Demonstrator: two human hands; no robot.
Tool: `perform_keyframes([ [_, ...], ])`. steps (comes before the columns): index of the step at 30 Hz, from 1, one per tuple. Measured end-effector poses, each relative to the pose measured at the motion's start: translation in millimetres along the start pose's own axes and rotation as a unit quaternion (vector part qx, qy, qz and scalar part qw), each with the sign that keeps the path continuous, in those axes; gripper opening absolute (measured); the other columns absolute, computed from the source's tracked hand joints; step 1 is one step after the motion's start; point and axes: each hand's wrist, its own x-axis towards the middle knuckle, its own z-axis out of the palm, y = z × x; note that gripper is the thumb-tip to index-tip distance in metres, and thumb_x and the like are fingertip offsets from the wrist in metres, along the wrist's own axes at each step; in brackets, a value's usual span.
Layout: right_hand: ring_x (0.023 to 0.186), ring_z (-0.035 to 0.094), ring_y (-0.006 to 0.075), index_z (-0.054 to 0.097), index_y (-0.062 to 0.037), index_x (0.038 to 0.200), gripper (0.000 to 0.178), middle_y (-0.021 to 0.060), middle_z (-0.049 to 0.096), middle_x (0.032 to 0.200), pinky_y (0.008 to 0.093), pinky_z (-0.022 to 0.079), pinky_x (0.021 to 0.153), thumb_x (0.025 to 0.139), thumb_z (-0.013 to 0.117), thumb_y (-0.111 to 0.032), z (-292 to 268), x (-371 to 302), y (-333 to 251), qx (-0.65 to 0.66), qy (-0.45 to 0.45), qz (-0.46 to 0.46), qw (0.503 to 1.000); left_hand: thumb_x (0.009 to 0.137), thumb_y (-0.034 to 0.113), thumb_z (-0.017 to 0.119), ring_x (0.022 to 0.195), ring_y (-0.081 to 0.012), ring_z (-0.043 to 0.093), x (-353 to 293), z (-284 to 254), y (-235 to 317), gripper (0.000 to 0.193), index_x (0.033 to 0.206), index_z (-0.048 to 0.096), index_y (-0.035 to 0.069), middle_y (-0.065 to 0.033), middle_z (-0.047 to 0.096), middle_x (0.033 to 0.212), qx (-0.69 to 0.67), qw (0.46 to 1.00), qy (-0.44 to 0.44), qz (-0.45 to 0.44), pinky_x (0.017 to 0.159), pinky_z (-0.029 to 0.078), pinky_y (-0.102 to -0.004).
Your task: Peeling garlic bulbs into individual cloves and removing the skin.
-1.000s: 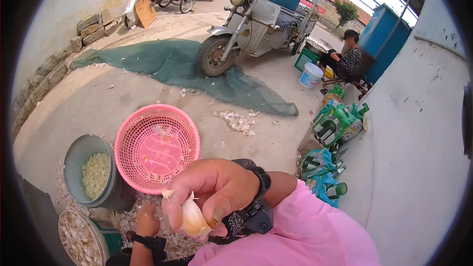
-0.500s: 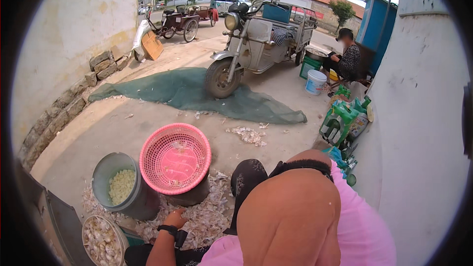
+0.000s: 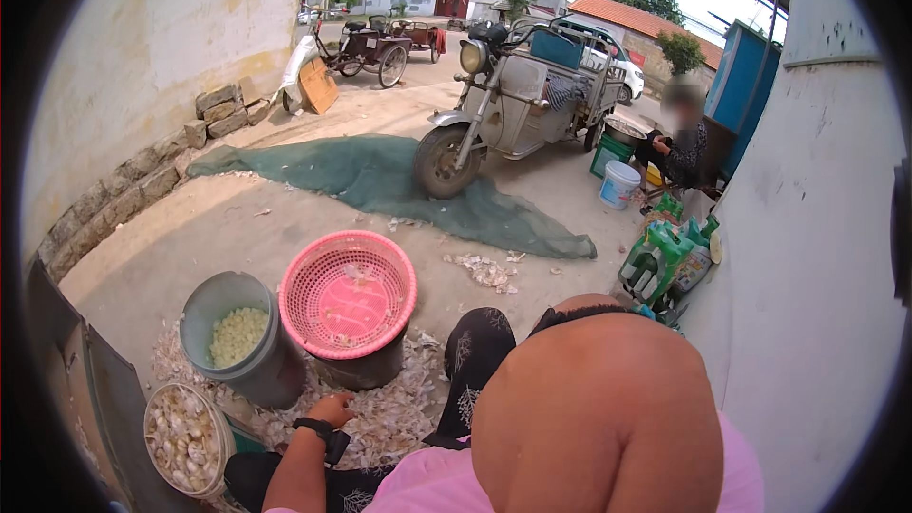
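Observation:
My left hand (image 3: 332, 409), with a black band and a small dark device on its wrist, reaches low over a pile of papery garlic skins (image 3: 404, 418). Its fingers are partly in view, slightly bent and apart, with nothing visible in them. Just beyond it, a pink plastic basket (image 3: 296, 299) holding a few skins sits on a dark bucket (image 3: 366, 372). Left of that, peeled garlic cloves (image 3: 239, 336) lie in a grey bucket (image 3: 275, 372). Unpeeled garlic (image 3: 183, 439) fills a white bucket nearest my left forearm. My bent right arm fills the lower middle; its hand is out of view.
A green net (image 3: 351, 176) lies ahead, under the front wheel of a cargo tricycle (image 3: 518, 95). Green bottles (image 3: 655, 261) line the white wall on the right. Farther back, another person (image 3: 679, 147) sits beside a white pail (image 3: 619, 184). Stones edge the left wall.
My right arm has come up and covers more of the lower middle. My left hand stays low by the skins. The view has shifted slightly; a white vehicle now shows behind the cargo tricycle.

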Motion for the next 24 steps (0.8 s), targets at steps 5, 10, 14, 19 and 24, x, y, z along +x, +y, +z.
perform_keyframes([
  [5,0.041,0.047,0.0160,0.057,0.0107,0.075,0.025,0.0150,0.052,0.060,0.0265,0.037,0.038,0.078,0.064,-0.013,20.2,-8.4,29.4,0.054,0.099,-0.119,0.986,0.070,0.026,0.062,0.097,-0.0296,0.055,-5.8,-6.2,6.2,0.046,0.113,0.054,0.009,-0.0140,0.060,0.102,0.025,1.000,0.014,0.008,0.084,0.044,-0.0372],
  [10,0.046,0.047,0.0263,0.054,0.0015,0.076,0.035,0.0142,0.055,0.071,0.0332,0.034,0.037,0.081,0.058,-0.032,24.3,-22.6,1.5,0.083,0.104,0.098,0.986,0.070,0.024,0.061,0.097,-0.0293,0.055,-5.2,-14.3,12.2,0.046,0.113,0.054,0.010,-0.0137,0.060,0.102,0.031,0.999,0.021,-0.002,0.084,0.043,-0.0371],
  [14,0.043,0.044,0.0249,0.049,-0.0048,0.067,0.036,0.0118,0.053,0.067,0.0350,0.028,0.035,0.082,0.055,-0.037,43.5,-16.5,4.1,0.063,0.209,0.124,0.968,0.070,0.023,0.061,0.097,-0.0288,0.055,-6.9,-12.9,9.2,0.046,0.113,0.054,0.010,-0.0135,0.060,0.101,0.038,0.999,0.017,0.017,0.084,0.044,-0.0369],
  [19,0.040,0.045,0.0149,0.057,0.0081,0.074,0.025,0.0124,0.051,0.055,0.0270,0.032,0.035,0.080,0.062,-0.016,65.9,-5.2,16.4,0.318,0.279,0.109,0.900,0.069,0.021,0.061,0.093,-0.0294,0.057,-8.5,-7.4,3.6,0.042,0.109,0.055,0.008,-0.0147,0.061,0.098,0.021,0.999,0.027,0.028,0.081,0.045,-0.0371],
  [24,0.043,0.048,0.0143,0.056,0.0094,0.081,0.026,0.0103,0.054,0.055,0.0246,0.035,0.038,0.081,0.060,-0.016,78.5,11.4,21.9,0.267,0.513,0.161,0.800,0.068,0.020,0.061,0.092,-0.0299,0.057,-16.2,-15.3,6.2,0.042,0.107,0.056,0.008,-0.0149,0.061,0.097,0.011,0.997,0.067,0.028,0.080,0.045,-0.0374],
])
